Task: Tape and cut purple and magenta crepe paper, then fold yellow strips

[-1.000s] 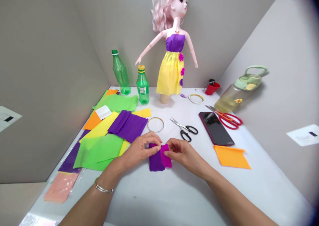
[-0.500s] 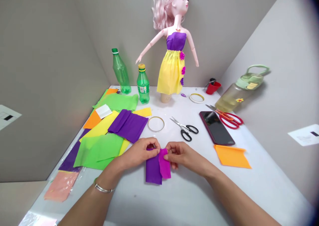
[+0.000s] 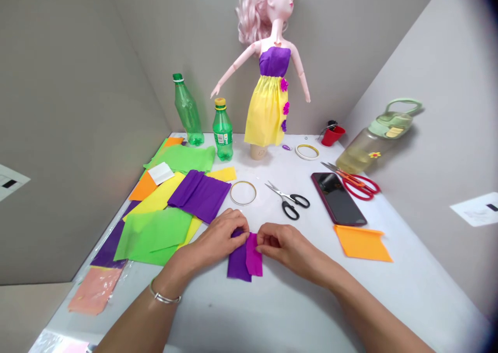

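A small purple crepe paper piece (image 3: pixel 238 264) and a magenta crepe paper piece (image 3: pixel 254 262) lie side by side in front of me, the magenta overlapping the purple's right edge. My left hand (image 3: pixel 224 235) pinches the top of the purple piece, its fingertips hiding the upper corner. On the other side, my right hand (image 3: pixel 286 243) has thumb and fingers closed on the magenta piece's upper right edge. Beyond my hands lie a roll of tape (image 3: pixel 243 193) and black-handled scissors (image 3: pixel 288 200). Farther back stands a doll (image 3: pixel 266 109) in a purple top and yellow skirt with flowers.
Crepe paper sheets (image 3: pixel 155 234) in several colours spread over the left side. Two green bottles (image 3: pixel 223 135) stand behind them. On the right are a phone (image 3: pixel 338 198), red-handled scissors (image 3: pixel 358 184), an orange paper piece (image 3: pixel 363 243), a water bottle (image 3: pixel 361 145) and a red cup (image 3: pixel 332 135).
My left hand's back has risen and turned over the purple piece. The lower edges of both pieces sit slightly higher, and my right fingers have curled in more.
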### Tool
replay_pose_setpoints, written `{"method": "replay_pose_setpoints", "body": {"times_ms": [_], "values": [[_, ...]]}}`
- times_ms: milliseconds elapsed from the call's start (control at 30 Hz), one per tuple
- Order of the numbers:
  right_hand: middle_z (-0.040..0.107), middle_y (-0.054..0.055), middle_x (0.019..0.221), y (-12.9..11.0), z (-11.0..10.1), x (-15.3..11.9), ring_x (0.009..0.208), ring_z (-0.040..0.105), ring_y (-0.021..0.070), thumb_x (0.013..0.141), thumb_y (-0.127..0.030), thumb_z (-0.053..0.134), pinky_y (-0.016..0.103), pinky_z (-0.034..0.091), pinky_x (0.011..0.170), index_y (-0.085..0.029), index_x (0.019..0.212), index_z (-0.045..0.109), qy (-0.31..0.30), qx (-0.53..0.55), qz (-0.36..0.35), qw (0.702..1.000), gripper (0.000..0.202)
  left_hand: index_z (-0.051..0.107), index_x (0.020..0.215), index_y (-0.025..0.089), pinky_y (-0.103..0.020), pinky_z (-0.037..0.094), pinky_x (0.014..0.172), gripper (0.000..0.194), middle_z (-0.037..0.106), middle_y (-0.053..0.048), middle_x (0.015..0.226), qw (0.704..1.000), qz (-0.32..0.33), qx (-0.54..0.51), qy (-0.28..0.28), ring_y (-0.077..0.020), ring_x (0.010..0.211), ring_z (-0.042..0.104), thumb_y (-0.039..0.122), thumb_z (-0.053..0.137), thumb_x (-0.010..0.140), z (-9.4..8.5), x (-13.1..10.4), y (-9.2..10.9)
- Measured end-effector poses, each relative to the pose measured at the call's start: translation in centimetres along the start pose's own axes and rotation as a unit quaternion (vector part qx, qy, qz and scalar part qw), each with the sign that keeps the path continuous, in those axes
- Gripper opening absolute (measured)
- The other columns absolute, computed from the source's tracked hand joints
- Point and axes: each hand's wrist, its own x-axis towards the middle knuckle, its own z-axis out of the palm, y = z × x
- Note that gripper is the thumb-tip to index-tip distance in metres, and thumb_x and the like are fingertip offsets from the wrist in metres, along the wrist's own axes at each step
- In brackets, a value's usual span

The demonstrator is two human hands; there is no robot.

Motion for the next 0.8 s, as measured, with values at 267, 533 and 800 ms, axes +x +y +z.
{"method": "replay_pose_setpoints", "body": {"times_ms": [267, 533, 800], "values": [[0.055, -0.003, 0.080, -1.1, 0.9, 0.2, 0.074, 0.050, 0.0128, 0.083, -0.015, 0.072, 0.023, 0.038, 0.068, -0.019, 0.076, 0.055, -0.018, -0.101, -0.088, 0.991, 0.019, 0.058, 0.078, 0.019, -0.029, 0.040, 0.078, 0.014, 0.057, -0.001, 0.088, 1.000, 0.000, 0.014, -0.004, -0.0182, 0.093, 0.052, 0.018, 0.054, 0.092, 0.1, -0.2, 0.2], [0.057, 0.000, 0.082, -0.1, 1.5, 0.4, 0.077, 0.052, 0.0154, 0.084, -0.010, 0.067, 0.025, 0.038, 0.067, -0.019, 0.079, 0.054, -0.020, -0.170, -0.103, 0.980, 0.017, 0.059, 0.079, 0.020, -0.029, 0.043, 0.079, 0.013, 0.057, -0.002, 0.090, 1.000, 0.001, 0.013, 0.006, -0.0186, 0.094, 0.053, 0.019, 0.055, 0.092, 0.1, -0.2, 0.2], [0.059, 0.001, 0.083, 0.0, 1.3, 0.4, 0.080, 0.054, 0.0159, 0.087, -0.012, 0.065, 0.025, 0.040, 0.069, -0.019, 0.081, 0.055, -0.025, -0.163, -0.112, 0.980, 0.014, 0.058, 0.096, 0.022, -0.029, 0.046, 0.082, 0.005, 0.060, -0.001, 0.099, 0.998, -0.016, -0.055, 0.026, -0.0166, 0.092, 0.057, 0.021, 0.057, 0.090, 0.1, -0.3, -0.9]]}}
